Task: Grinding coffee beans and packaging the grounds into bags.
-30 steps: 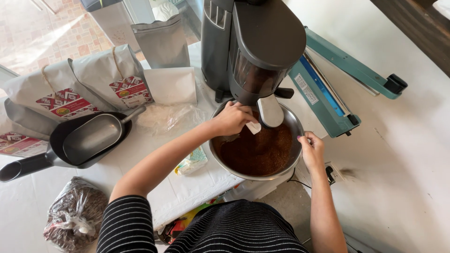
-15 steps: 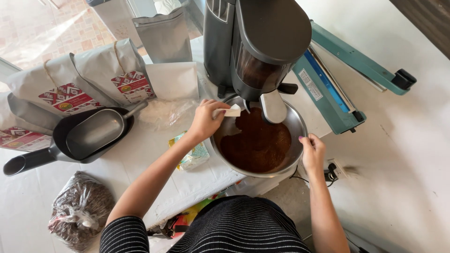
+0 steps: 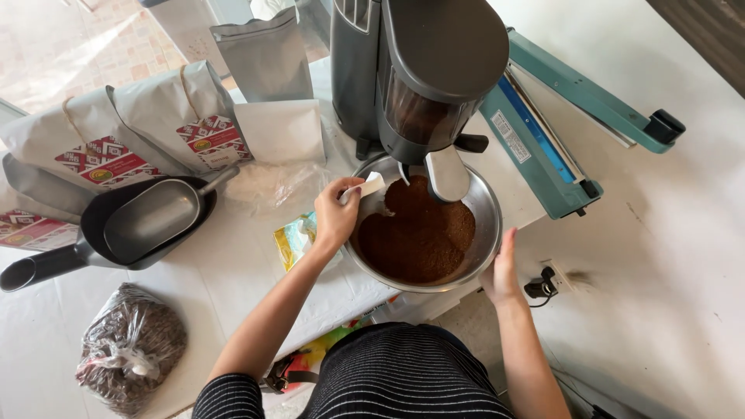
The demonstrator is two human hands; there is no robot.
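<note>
At the far left of a white-covered tabletop (image 3: 233, 271), a black pan (image 3: 93, 233) holds a grey metal scoop (image 3: 151, 217), with pale paper bags (image 3: 132, 128) bearing red patterned labels lined up behind it and a clear plastic bag of dark beans (image 3: 128, 349) lying near the front edge. A grey stand-up pouch (image 3: 264, 58) stands further back, a white flat pouch (image 3: 279, 130) leans just in front of it, and crumpled clear plastic (image 3: 268, 186) lies below that. A person in a black striped top leans over the tabletop; the left hand (image 3: 335, 216) is closed in a pinching grip on a small white scraper (image 3: 369, 186), whose tip sits at the left inner rim of a metal bowl (image 3: 485, 225). A small yellow-green packet (image 3: 293, 239) lies just beside that wrist. The bowl, holding a mound of brown ground coffee (image 3: 419, 237), sits at the tabletop's front edge directly under the spout of a dark grey grinder (image 3: 419, 70). The right hand (image 3: 503, 268) rests with fingers loosely extended against the bowl's outer right rim, steadying it rather than closing around it. To the right, a teal heat sealer (image 3: 559, 132) lies diagonally with its arm raised, and a black plug (image 3: 539, 287) with its cord rests on the white surface beyond.
</note>
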